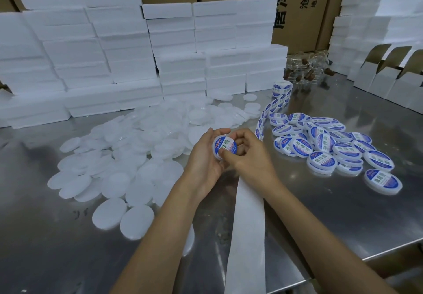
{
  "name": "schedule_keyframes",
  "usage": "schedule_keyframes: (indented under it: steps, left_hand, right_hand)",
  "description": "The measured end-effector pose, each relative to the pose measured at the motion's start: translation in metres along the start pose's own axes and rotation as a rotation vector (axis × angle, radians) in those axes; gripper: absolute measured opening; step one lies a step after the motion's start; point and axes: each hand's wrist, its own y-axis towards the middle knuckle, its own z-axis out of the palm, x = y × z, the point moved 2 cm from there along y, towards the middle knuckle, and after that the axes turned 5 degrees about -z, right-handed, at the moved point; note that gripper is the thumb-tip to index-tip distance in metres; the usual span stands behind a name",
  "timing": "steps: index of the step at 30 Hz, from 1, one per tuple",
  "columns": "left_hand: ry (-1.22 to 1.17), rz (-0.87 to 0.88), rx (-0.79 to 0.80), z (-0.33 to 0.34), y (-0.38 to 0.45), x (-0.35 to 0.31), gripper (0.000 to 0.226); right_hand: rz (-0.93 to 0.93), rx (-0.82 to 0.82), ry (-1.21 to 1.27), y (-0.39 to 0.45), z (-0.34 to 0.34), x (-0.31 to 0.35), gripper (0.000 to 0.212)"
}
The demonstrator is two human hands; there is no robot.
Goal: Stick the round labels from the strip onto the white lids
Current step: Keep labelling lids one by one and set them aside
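lid (225, 148) with a fresh label (226, 147) on it, held up between both hands over the steel table (343, 213)

head cam: left hand (207, 156) cups the lid from below-left, fingers curled round its rim; right hand (247, 154) pinches it too, thumb pressing the label. label strip (261, 124) runs up-right toward the roll, so right hand's nearer. labelled pile (327, 147) sits right, bare lids (137, 152) left.

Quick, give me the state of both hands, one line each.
Left hand: closed around a white lid, cradling it label up.
Right hand: fingers curled on the same lid, thumb pressing its label.
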Motion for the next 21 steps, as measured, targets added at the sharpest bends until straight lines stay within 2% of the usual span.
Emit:
schedule_keyframes:
  steps: [4, 8, 12, 15, 21]
  left_hand:
    - [-0.025, 0.017, -0.009, -0.002, -0.001, -0.001, 0.042]
    - [-0.117, -0.013, 0.011, -0.003, -0.004, -0.003, 0.043]
    - [-0.175, -0.018, 0.076, 0.002, -0.006, -0.003, 0.042]
    - [-0.127, -0.024, 0.093, 0.002, -0.007, -0.004, 0.045]
    - [-0.132, -0.047, 0.108, 0.002, -0.009, -0.006, 0.045]
  right_hand:
    - [-0.124, -0.047, -0.176, -0.002, -0.002, 0.001, 0.034]
    - [-0.119, -0.089, -0.204, -0.004, -0.006, 0.001, 0.060]
    - [-0.124, -0.086, -0.366, -0.006, -0.006, 0.000, 0.048]
    - [-0.156, -0.040, -0.500, -0.006, -0.009, 0.001, 0.046]
    - [-0.201, -0.032, -0.443, -0.003, -0.010, -0.005, 0.039]
